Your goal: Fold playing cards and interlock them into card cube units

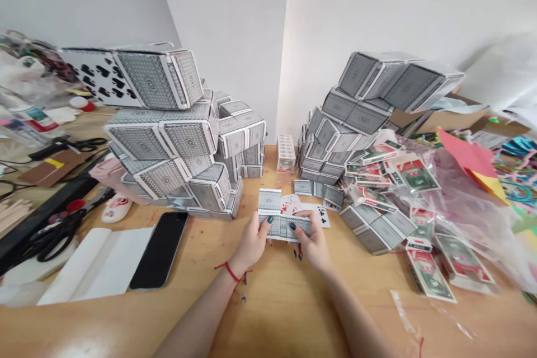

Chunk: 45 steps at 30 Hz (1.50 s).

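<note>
Both my hands grip a piece made of joined playing cards point(280, 227) with grey patterned backs, held just above the table. My left hand point(251, 238) pinches its left end, thumb on top. My right hand point(312, 240) grips the right end the same way, its fingers partly hidden underneath. One card point(269, 199) stands up from the piece's far left side. Just beyond lie loose face-up cards point(321, 213), some showing red and black suits. A small folded-card piece point(309, 188) rests farther back.
Tall stacks of card boxes rise on the left point(168, 140) and right point(342, 117). Red and green card packs point(415, 173) and plastic wrap crowd the right. On the left lie a black phone point(159, 250), white paper point(98, 263), scissors point(62, 229) and a mouse point(116, 208).
</note>
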Each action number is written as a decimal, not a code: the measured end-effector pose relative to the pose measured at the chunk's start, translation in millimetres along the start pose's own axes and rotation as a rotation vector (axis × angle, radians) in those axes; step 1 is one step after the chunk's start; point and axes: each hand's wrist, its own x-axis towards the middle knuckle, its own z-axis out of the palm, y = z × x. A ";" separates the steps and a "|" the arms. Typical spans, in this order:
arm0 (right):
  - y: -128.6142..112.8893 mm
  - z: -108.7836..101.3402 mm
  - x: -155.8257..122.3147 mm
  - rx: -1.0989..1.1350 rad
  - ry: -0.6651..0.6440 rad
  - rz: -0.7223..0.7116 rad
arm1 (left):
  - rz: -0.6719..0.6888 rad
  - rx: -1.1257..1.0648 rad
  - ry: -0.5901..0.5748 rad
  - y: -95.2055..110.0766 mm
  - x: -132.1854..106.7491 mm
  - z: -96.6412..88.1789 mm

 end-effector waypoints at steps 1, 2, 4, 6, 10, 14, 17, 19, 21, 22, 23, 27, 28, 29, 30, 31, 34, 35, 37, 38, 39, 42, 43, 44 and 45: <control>-0.4 -0.6 0.1 -0.005 -0.003 0.001 | 0.000 -0.001 0.007 0.4 0.2 -0.4; -1.1 -1.5 0.3 -0.008 -0.013 0.004 | 0.002 -0.005 0.002 1.0 0.4 -0.6; -3.2 -4.2 0.9 -0.012 -0.045 0.013 | 0.006 -0.017 -0.033 2.0 0.5 -0.8; -5.3 -6.7 1.3 -0.020 -0.066 0.013 | 0.004 -0.032 -0.080 2.6 0.3 -0.3; -5.7 -6.5 -0.1 -0.033 -0.056 -0.007 | 0.000 -0.038 -0.109 1.5 -0.3 1.4; -2.5 -2.6 -1.5 -0.017 -0.026 -0.021 | -0.001 -0.022 -0.099 1.5 -1.3 2.4; -2.1 -3.6 -0.6 0.000 -0.054 -0.012 | -0.011 -0.028 -0.106 3.2 -1.9 2.7; -3.1 -5.3 0.1 0.007 -0.068 -0.009 | -0.009 -0.031 -0.114 4.1 -2.1 3.1; -4.4 -5.9 0.2 0.010 -0.072 -0.009 | 0.005 -0.029 -0.112 4.1 -2.4 3.6; -5.1 -5.6 0.1 0.014 -0.073 -0.007 | 0.016 -0.027 -0.106 3.8 -2.7 3.9; -5.8 -4.9 -0.2 0.020 -0.072 -0.003 | 0.029 -0.024 -0.096 3.2 -3.0 4.2; -7.2 0.3 -1.4 0.055 -0.080 0.018 | 0.068 -0.008 -0.059 -0.4 -4.7 4.8; -6.9 1.5 -1.6 0.064 -0.080 0.018 | 0.068 -0.004 -0.055 -1.2 -5.2 5.0; -6.2 2.6 -1.8 0.073 -0.077 0.016 | 0.064 0.000 -0.052 -1.9 -5.6 5.2; -5.3 3.5 -1.9 0.080 -0.070 0.014 | 0.058 0.001 -0.050 -2.3 -6.1 5.6; -4.2 4.3 -2.1 0.086 -0.062 0.012 | 0.051 0.001 -0.047 -2.4 -6.4 6.1; -0.4 6.8 -2.9 0.100 -0.035 0.008 | 0.041 -0.016 -0.045 -1.5 -7.2 8.0; 0.8 7.8 -3.3 0.103 -0.027 0.004 | 0.040 -0.022 -0.045 -1.0 -7.3 8.6; 3.0 10.2 -4.5 0.103 0.004 -0.011 | 0.036 -0.027 -0.038 -0.4 -7.5 9.2; 3.9 11.4 -5.1 0.099 0.021 -0.018 | 0.035 -0.024 -0.029 -0.3 -7.5 9.3; 4.8 12.4 -5.9 0.092 0.037 -0.023 | 0.037 -0.020 -0.019 -0.5 -7.6 9.3; 7.2 14.0 -7.8 0.069 0.032 -0.019 | 0.041 -0.021 -0.014 -1.4 -7.5 9.0; 7.9 13.9 -8.3 0.064 0.019 -0.012 | 0.037 -0.027 -0.029 -1.8 -7.4 8.8; 8.5 13.5 -8.5 0.061 0.007 -0.007 | 0.031 -0.033 -0.047 -2.1 -7.1 8.7; 8.9 12.9 -8.6 0.057 -0.001 -0.003 | 0.025 -0.038 -0.063 -2.4 -6.7 8.6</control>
